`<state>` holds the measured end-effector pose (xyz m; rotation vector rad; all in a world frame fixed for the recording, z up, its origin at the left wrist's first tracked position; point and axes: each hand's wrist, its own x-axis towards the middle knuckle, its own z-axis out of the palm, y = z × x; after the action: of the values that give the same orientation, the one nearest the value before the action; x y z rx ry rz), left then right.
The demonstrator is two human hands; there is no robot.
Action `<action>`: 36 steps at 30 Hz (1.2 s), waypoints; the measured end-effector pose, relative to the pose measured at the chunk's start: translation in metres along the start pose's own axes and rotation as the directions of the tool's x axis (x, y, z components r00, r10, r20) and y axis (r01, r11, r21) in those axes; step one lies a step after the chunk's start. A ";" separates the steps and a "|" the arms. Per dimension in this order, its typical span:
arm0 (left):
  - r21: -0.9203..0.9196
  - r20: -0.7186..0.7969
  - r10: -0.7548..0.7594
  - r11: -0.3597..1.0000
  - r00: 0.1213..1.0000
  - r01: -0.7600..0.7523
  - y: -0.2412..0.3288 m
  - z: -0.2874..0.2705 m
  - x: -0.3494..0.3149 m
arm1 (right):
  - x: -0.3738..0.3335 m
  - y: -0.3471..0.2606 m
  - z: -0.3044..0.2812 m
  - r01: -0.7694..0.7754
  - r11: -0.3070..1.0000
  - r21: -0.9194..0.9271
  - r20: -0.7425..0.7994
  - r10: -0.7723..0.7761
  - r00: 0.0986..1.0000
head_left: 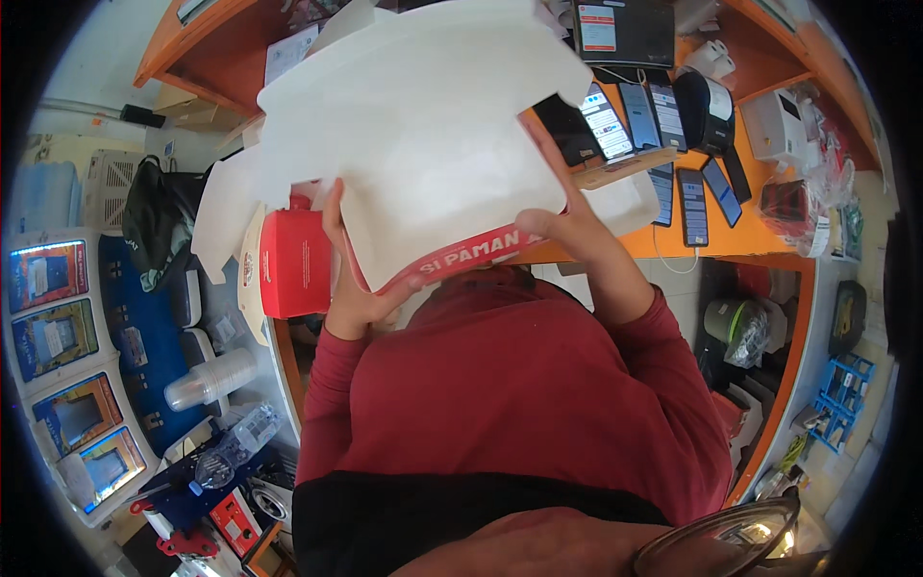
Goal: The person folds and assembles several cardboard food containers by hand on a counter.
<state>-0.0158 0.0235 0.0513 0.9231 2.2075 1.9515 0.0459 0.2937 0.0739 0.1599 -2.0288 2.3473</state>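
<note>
Nearest are the dark red shirt and, off to the left, a clear bottle and a stack of clear cups.

Just past the shirt is the big open box, white inside, with a red wall on its near side. It sits between the two hands and spreads out in front of them, and its near side hangs out past the edge of the orange tabletop. The left hand has its grip closed around the near left corner. The right hand has its grip closed on the near right corner, thumb on top and fingers along the outside. The left hand is closer to the body. The red wall runs from hand to hand, its right end farther away. I can't tell which way the box is longest.

Just left of the left hand is a shut red box.

Farther right, phones lie on the tabletop, with a black machine past them. A flat black thing is farthest.
</note>
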 end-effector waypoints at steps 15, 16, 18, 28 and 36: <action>-0.238 0.118 0.727 0.682 0.676 -0.692 0.017 0.189 0.083 | -0.104 -0.099 -0.001 -0.219 0.368 -0.904 -0.376 -0.439 0.816; -0.290 0.171 0.740 0.669 0.650 -0.685 0.004 0.197 0.076 | -0.122 -0.103 -0.010 -0.339 0.448 -0.827 -0.525 -0.404 0.749; -0.188 0.462 0.719 0.651 0.519 -0.736 -0.019 0.201 0.067 | -0.157 -0.098 -0.038 -0.387 0.676 -0.626 -0.741 -0.363 0.564; 0.172 0.775 0.257 0.793 0.577 -0.585 -0.131 0.212 0.038 | -0.110 -0.025 -0.037 -0.361 0.672 -0.647 -0.488 -0.001 0.873; 0.129 0.682 0.492 0.647 0.541 -0.751 -0.159 0.215 0.035 | -0.063 0.049 -0.054 -0.445 0.216 -0.869 -0.450 0.028 0.892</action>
<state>-0.0171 0.2266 -0.1262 2.3249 2.0211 0.9941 0.1011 0.3423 0.0115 -0.6224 -2.9424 0.5826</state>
